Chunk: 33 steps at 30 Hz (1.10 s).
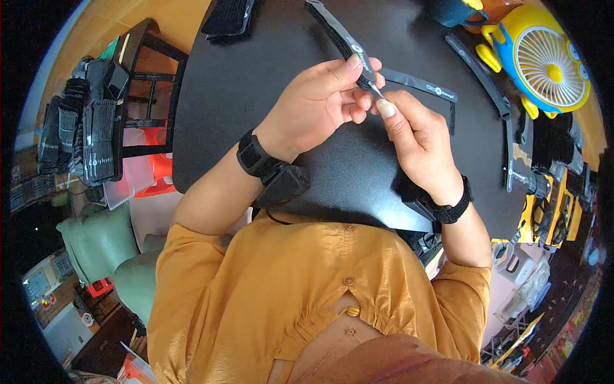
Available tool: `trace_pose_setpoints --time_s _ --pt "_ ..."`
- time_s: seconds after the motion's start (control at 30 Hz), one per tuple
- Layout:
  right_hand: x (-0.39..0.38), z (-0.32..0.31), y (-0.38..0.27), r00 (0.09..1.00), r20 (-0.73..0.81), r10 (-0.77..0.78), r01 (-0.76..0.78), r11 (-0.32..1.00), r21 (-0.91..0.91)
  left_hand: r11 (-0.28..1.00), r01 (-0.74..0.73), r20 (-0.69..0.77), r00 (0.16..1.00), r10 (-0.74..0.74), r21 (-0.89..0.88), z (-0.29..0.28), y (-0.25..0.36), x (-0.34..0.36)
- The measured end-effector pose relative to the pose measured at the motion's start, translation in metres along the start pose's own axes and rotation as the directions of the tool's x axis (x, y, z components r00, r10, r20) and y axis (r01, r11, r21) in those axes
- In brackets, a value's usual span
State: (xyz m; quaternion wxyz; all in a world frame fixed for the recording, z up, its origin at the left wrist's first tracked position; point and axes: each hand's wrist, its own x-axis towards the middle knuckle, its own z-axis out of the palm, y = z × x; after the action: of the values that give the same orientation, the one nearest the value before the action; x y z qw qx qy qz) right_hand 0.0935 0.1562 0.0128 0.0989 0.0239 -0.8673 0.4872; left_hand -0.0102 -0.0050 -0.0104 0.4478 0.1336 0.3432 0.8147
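Above the middle of the dark table, my left hand [320, 105] is closed on a black strap [339, 35] with a grey printed face. The strap slants up and to the left from between thumb and fingers. Close beside its lower end, my right hand [419, 137] is closed, thumb pressed against the index finger. A thin, pale, pointed piece [376, 91] shows at the right fingertips, touching or nearly touching the strap's end; its kind is too small to tell. Behind the right hand, another grey-faced strap [416, 82] lies on the table [236, 109].
More straps [476, 73] lie along the table's right side, near a yellow and blue fan [543, 64]. A folded black bundle [228, 18] sits at the far left edge. Several black strap bundles [99, 128] rest on a stand at left. A green padded seat [96, 240] is below it.
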Motion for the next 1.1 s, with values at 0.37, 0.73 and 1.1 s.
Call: trace_pose_setpoints --time_s 0.37,0.73,1.1 --pt "0.0007 -0.0019 -0.0026 0.998 0.032 0.055 -0.056 0.998 0.032 1.000 -0.006 -0.001 1.000 0.006 0.013 -0.0011 -0.0007 0.0004" --pt "-0.0011 -0.0012 0.0001 0.995 0.022 0.094 -0.096 0.993 0.073 1.000 -0.020 0.023 1.000 0.020 -0.001 -0.0021 -0.0015 0.0007" --pt "0.0044 0.0024 -0.0015 0.992 -0.121 0.046 -0.026 0.986 0.162 0.996 -0.093 -0.005 0.996 0.093 -0.001 -0.0001 -0.0043 -0.0017"
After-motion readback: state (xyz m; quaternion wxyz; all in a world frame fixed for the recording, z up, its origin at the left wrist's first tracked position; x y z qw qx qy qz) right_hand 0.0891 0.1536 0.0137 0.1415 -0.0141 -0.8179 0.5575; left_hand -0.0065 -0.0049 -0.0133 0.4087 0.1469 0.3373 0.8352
